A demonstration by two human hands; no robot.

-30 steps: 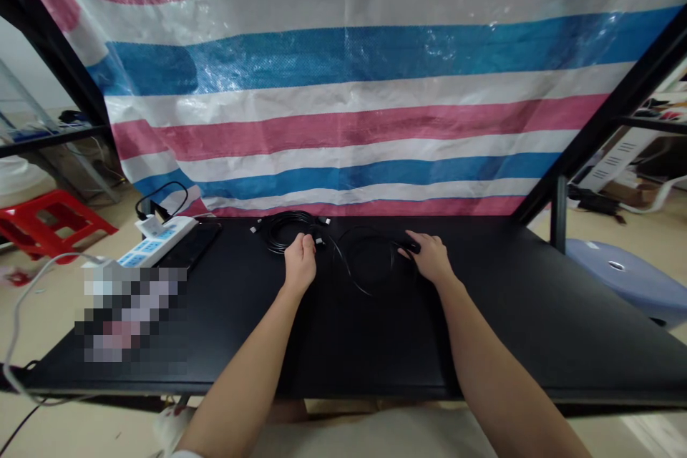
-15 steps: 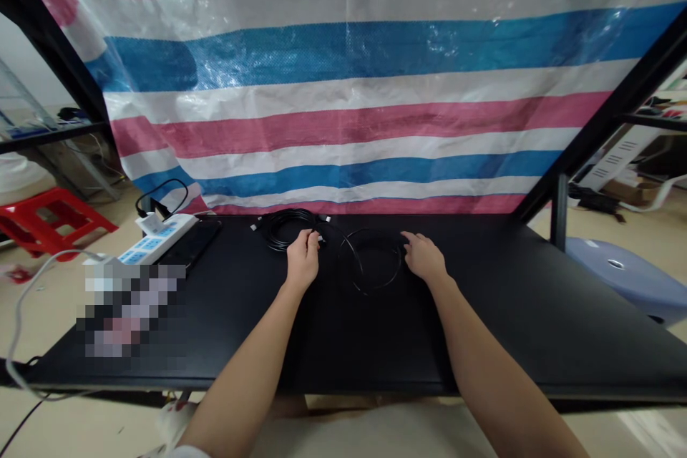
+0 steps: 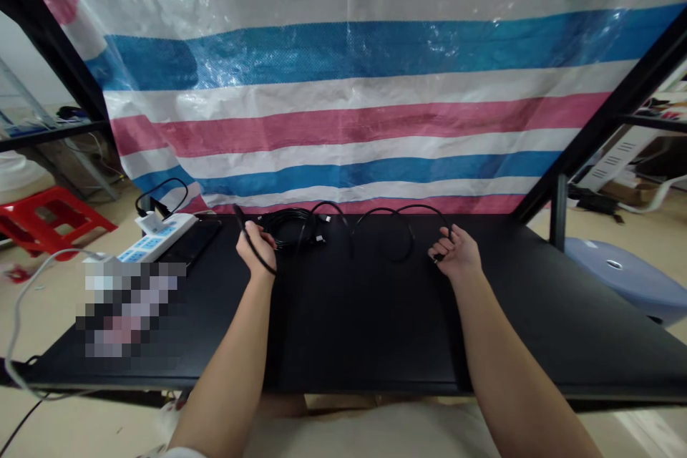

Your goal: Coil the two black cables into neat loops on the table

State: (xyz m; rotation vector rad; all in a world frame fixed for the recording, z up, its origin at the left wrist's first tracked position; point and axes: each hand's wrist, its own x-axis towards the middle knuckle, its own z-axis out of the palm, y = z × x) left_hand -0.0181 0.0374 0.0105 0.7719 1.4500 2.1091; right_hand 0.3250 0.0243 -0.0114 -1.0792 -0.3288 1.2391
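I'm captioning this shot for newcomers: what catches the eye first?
The pink, white and blue striped tarp hanging behind the black table dominates. Before it, the left hand and right hand each grip black cable, which loops up off the tabletop between them. A white power strip lies at the table's left end.

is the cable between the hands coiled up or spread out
Spread out: the black cable runs in loose arcs from the left hand to the right hand, unlike the coiled bundle on the table.
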